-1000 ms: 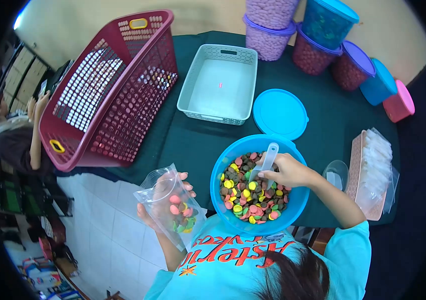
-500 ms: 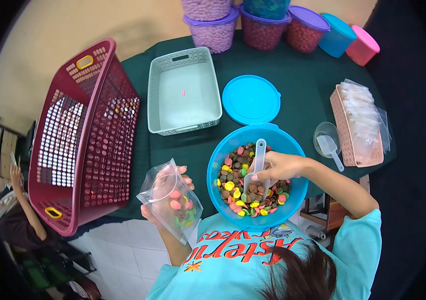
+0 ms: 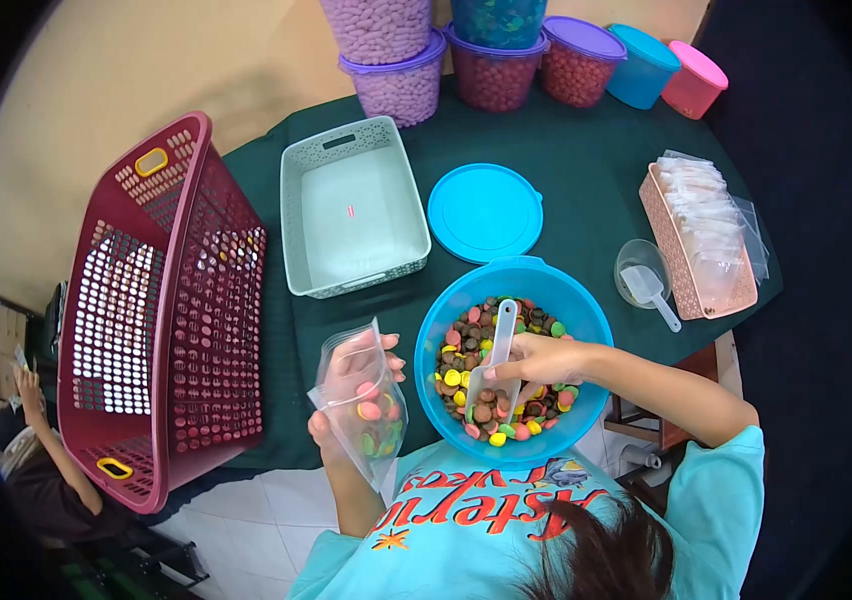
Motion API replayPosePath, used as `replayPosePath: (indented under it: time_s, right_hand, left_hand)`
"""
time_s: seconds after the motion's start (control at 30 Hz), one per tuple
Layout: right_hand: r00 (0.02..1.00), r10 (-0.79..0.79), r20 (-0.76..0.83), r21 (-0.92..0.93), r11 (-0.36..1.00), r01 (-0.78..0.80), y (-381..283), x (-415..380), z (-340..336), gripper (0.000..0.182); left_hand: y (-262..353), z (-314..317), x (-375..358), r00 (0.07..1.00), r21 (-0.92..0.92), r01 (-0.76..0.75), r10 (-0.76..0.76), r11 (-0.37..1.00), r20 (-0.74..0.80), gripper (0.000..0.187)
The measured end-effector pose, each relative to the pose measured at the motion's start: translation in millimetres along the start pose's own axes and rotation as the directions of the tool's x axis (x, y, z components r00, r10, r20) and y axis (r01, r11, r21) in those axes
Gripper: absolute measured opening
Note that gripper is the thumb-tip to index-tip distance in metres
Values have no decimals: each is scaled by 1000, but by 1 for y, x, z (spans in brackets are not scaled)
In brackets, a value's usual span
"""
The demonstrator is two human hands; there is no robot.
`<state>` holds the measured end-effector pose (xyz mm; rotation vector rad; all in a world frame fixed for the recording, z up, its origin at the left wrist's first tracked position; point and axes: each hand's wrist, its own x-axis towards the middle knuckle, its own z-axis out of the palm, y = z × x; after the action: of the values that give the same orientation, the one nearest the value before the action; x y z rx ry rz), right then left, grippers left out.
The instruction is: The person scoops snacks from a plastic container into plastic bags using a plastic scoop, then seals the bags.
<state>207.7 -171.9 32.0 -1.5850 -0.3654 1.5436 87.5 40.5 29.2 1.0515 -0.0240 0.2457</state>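
Note:
My left hand (image 3: 330, 440) is closed around a clear plastic pouch (image 3: 349, 402), its mouth standing open. Pink, green and brown round candies show inside the pouch. In my right hand (image 3: 546, 362) is a translucent plastic scoop (image 3: 503, 335), gripped near the base of its handle. The scoop sits inside a blue tub (image 3: 429, 330), its bowl loaded with mostly brown candies. Brown, pink, yellow and green candies (image 3: 458, 360) fill the tub around it. The pouch is beside the tub, to its left.
A blue lid (image 3: 486, 213) and a pale grey-green basket (image 3: 408, 262) lie behind the tub. A tall maroon basket (image 3: 171, 400) stands left. Right are a pink basket (image 3: 668, 245) of packets and a cup (image 3: 643, 262) with a second scoop. Lidded containers (image 3: 491, 80) line the back. A person (image 3: 56, 470) is far left.
The scoop has shifted left within the tub, with more candies in it. My left hand and the pouch have turned slightly and moved closer to the tub. The view has shifted a little.

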Motion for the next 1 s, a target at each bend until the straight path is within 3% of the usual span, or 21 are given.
replayPosePath:
  time_s: [0.1,0.17,0.2,0.27,0.43,0.53,0.6,0.63,0.8,0.87,1.0]
  right_hand:
    - [996,92,-3,65,994,-92,0,1,-1,34]
    - [988,68,138,207,974,-96,6,6,-8,34]
    - [985,75,154,187,977,-104,3,4,-9,34]
    - [988,12,157,238,970,-50,-7,-2,-12,36]
    - [987,-65,150,246,969,26,-24,-16,-28,40]
    - [975,-168,145,194,971,139,-39,-33,-34,41]
    - [953,-210,217,201,965,167,-54,-40,-38,42]
    - [954,-245,171,226,952,204,-59,-41,-40,40]
    - [905,-409,119,232,897,375,-85,-43,-46,36]
    - [898,-416,144,240,895,376,-98,-46,-43,35]
    - [896,-436,89,136,896,422,-106,-46,-29,35]
  left_hand:
    - [8,23,-4,994,72,33,-26,997,-103,98]
    - [3,20,-9,995,110,21,-10,994,-100,99]
    - [1,19,-12,997,148,16,-5,989,-80,101]
    - [-4,23,-22,988,114,19,-1,993,-155,102]
    - [-4,43,-37,981,242,-48,91,969,-172,93]
    - [-3,53,-41,957,409,-110,208,906,-204,88]
    - [-1,61,-40,947,633,-150,294,760,-128,87]
    - [0,66,-39,944,672,-151,308,725,-120,86]
    - [3,91,-36,928,803,-109,350,587,-130,84]
    - [4,97,-37,930,837,-21,318,546,-184,84]
    - [2,104,-36,921,849,-24,341,529,-187,82]
